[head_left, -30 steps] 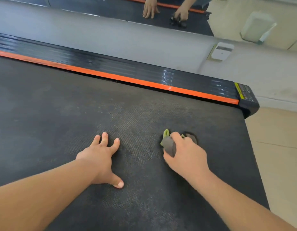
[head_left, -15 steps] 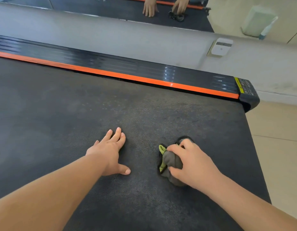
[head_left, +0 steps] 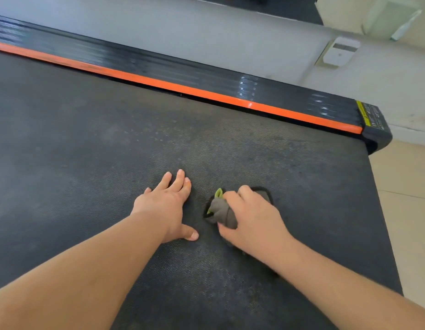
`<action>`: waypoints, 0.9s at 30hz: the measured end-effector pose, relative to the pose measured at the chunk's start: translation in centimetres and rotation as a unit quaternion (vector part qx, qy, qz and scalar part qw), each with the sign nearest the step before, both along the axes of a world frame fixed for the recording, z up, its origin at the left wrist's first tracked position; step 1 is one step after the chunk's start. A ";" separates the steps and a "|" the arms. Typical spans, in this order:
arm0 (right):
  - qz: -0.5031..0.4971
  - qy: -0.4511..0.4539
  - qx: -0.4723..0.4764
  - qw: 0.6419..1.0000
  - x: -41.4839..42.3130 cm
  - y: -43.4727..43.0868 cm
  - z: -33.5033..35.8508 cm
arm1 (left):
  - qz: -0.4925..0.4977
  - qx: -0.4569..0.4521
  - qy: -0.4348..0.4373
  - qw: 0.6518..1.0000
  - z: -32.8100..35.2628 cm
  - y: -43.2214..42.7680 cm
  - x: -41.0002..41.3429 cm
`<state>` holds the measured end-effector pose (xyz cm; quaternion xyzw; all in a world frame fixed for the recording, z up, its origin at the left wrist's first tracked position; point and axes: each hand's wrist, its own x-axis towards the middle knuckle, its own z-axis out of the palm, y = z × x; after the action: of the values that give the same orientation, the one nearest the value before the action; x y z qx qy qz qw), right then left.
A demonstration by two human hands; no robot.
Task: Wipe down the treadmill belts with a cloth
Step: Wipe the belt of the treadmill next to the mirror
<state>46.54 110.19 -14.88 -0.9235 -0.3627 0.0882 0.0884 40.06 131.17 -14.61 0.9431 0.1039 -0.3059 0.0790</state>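
The wide black textured treadmill belt (head_left: 87,163) fills most of what I see, dusty grey in patches, which is why I am working it in sections. Along its far edge runs the glossy black side rail (head_left: 159,67) with its orange stripe (head_left: 183,88), blurred in this view.

My left hand (head_left: 166,208) lies flat on the belt, fingers straight and close together, thumb out to the side, holding nothing. I judge it is there as a brace, taking my weight so the other arm is free to scrub.

My right hand (head_left: 252,222) sits just beside it, towards the belt's right end, well short of both that end and the far edge. Its fingers and thumb are curled round the bunched grey cloth with a lime-green trim (head_left: 222,214), pressing it onto the belt. Bunching it gives a firm pad and puts the pressure on a small patch.

A dark rim shows past the fingertips. It is possibly more cloth, but I cannot tell it from shadow.

Beyond the rail, a small white plastic box (head_left: 341,51) sits low on the grey wall, clear of the work.
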 end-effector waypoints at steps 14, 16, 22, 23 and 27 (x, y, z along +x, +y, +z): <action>-0.064 -0.022 -0.026 0.997 3.6 0.3 -0.1 | -0.005 0.003 0.009 1.000 0.3 -0.1 -0.1; -0.202 0.005 -0.011 0.979 6.9 1.5 0.2 | -0.004 -0.002 0.016 1.000 0.4 -0.1 0.0; -0.039 -0.083 -0.008 0.996 -1.2 1.9 -0.8 | -0.006 0.003 0.007 1.000 0.4 -0.2 -0.1; 0.001 -0.074 -0.002 0.997 -2.7 0.7 -0.8 | -0.006 0.003 0.005 1.000 0.3 -0.2 -0.1; -0.121 0.016 -0.026 0.992 2.0 -0.1 -0.2 | -0.003 -0.002 0.007 1.000 0.4 -0.2 -0.1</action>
<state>48.56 110.13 -15.04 -0.9612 -0.2440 0.1007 0.0797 39.95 130.98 -14.20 0.9412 0.1009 -0.3126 0.0790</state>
